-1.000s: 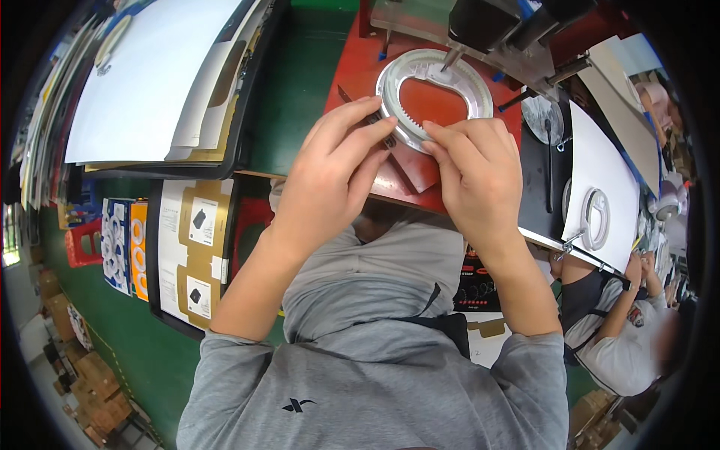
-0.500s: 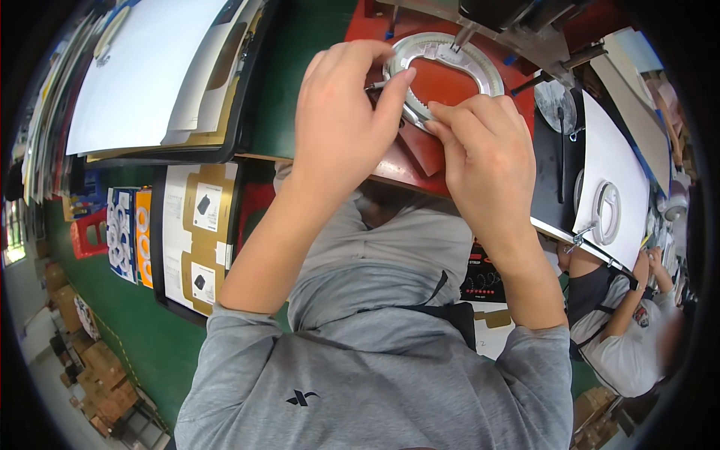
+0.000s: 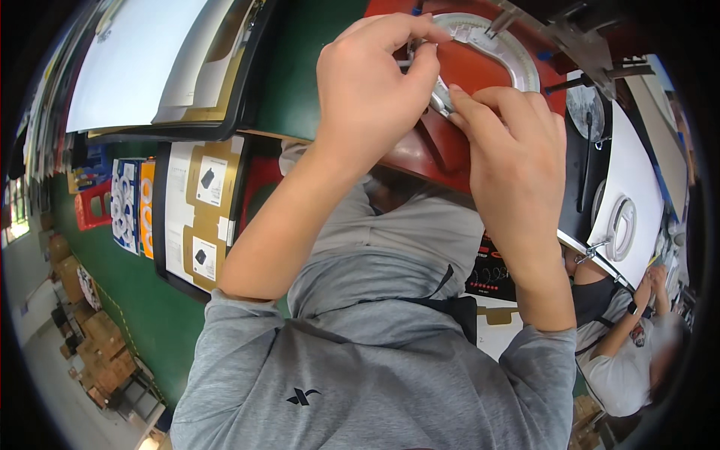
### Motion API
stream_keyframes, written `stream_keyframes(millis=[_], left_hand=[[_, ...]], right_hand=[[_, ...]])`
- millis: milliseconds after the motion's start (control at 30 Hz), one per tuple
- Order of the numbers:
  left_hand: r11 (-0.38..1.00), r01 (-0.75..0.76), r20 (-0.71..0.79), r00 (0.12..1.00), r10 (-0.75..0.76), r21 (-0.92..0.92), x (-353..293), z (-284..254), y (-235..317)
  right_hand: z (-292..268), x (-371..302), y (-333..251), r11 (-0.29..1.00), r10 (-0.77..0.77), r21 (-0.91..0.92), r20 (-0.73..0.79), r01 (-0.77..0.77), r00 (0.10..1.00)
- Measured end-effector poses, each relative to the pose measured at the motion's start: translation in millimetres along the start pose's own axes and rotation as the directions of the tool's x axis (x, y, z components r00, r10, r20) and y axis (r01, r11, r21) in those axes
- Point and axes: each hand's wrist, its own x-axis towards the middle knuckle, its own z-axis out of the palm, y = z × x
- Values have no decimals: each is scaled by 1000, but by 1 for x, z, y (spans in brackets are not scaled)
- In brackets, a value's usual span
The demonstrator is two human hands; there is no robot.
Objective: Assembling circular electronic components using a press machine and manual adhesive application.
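Note:
A pale, silvery ring-shaped part [image 3: 517,56] with a curved inner cutout and fine marks round its rim lies on a red plate [image 3: 474,64] beneath a machine head. My left hand [image 3: 379,86] pinches the ring's left side between thumb and fingers. A small metallic bit [image 3: 406,64] shows beside that thumb; what it belongs to is unclear. On the near edge of the ring, my right hand [image 3: 517,150] grips with thumb and curled fingers. Both hands hide parts of the ring.
Clear brackets [image 3: 581,37] of the machine hang over the plate's far right. Paper sheets [image 3: 150,60] fill a black tray at left. A similar ring [image 3: 621,227] rests on a white board at right, near a co-worker's hands [image 3: 649,285]. A red stool [image 3: 93,206] stands at left.
In the picture, the ring, plate and both my hands sit further right and higher, as the whole view has shifted. My hands keep nearly the same grip on the ring.

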Motion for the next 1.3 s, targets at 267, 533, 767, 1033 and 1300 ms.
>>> stream_keyframes(millis=[267, 533, 767, 1033, 1300], left_hand=[[986, -164, -18, 986, 164, 32, 3, 1, -12], [990, -106, 123, 988, 94, 96, 12, -18, 17], [975, -174, 128, 979, 157, 136, 5, -3, -10], [989, -132, 86, 988, 125, 71, 7, -6, -5], [958, -74, 230, 973, 8, 278, 21, 5, -5]], right_hand=[[10, 4, 24, 993, 115, 39, -159, -110, 981], [18, 18, 22, 936, 352, -38, 114, -350, 929], [24, 16, 33, 958, 286, -7, 67, -286, 956], [-40, 5, 11, 978, 148, 189, -341, -87, 928], [-153, 103, 84, 805, -569, -475, -451, 356, 687]])
